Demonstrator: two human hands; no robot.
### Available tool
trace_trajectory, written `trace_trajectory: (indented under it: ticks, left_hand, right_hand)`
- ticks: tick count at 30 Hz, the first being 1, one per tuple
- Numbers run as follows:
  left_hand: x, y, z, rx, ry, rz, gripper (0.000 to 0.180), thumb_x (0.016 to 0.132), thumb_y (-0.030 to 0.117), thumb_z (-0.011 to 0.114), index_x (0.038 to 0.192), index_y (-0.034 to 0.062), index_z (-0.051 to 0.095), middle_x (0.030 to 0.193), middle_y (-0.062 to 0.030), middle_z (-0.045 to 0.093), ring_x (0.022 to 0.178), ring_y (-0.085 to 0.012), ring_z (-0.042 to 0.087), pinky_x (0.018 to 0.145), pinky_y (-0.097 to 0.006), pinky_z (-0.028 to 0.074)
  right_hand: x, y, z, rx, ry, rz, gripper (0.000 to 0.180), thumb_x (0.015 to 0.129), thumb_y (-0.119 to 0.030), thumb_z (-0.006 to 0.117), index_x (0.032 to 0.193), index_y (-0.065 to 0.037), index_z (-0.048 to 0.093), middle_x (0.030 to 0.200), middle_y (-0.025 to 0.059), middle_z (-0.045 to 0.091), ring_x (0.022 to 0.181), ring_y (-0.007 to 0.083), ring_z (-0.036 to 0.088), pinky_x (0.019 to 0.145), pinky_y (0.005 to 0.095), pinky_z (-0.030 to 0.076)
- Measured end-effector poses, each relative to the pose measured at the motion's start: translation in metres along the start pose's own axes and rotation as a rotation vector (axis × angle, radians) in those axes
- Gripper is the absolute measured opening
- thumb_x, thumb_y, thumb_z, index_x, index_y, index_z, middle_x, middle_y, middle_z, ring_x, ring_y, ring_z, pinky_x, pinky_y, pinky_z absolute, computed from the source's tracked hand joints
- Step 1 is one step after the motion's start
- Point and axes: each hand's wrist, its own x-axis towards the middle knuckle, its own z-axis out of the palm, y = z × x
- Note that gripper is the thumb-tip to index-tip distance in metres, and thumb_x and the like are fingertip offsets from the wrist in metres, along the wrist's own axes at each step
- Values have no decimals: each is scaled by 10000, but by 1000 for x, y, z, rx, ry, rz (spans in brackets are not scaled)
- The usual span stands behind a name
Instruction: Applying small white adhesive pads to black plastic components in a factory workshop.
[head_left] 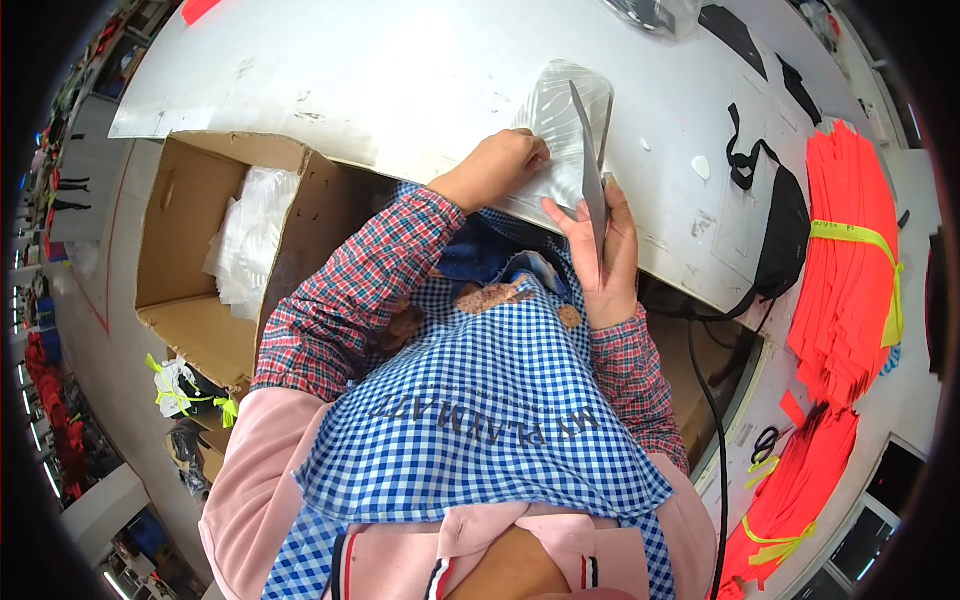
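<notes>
A clear, round-cornered plastic sheet (pixel 560 95) lies at the near edge of the white table. My left hand (pixel 492 170) is closed, its curled fingers at the left edge of this sheet; the fingertips are partly hidden. My right hand (pixel 612 262) grips a thin grey flat panel (pixel 590 175), with the thumb on one side and fingers on the other. The panel stands on edge, seen almost edge-on, and its upper part leans over the plastic sheet.
A cardboard box (pixel 165 240) with clear plastic pieces (pixel 255 230) stands left of the white table (pixel 380 70). To the right lie a black strapped fabric piece (pixel 785 235), tied bundles of orange-red strips (pixel 845 180) and scissors (pixel 766 444). A black cable (pixel 708 390) hangs beside my right arm.
</notes>
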Motion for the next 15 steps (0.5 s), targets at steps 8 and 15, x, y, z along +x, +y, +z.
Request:
trace_trajectory:
  ticks: [8, 15]
  left_hand:
    - [-1, -4, 2, -35, -11, 10, 149, 874, 68, 625, 972, -23, 690, 918, -194, 687, 854, -363, 662, 787, -399, 533]
    - [-1, -2, 0, -51, -1, 2, 159, 866, 111, 650, 960, -4, 706, 911, -179, 700, 858, -343, 676, 790, -401, 544]
  right_hand:
    - [2, -7, 0, -39, 143, -78, 99, 993, -198, 585, 1015, -119, 641, 805, -71, 635, 750, 51, 574, 1076, 615, 356]
    - [2, -18, -23, 28, 43, -87, 265, 1009, -262, 569, 1173, -57, 605, 1143, 65, 653, 1109, 184, 602, 985, 490, 491]
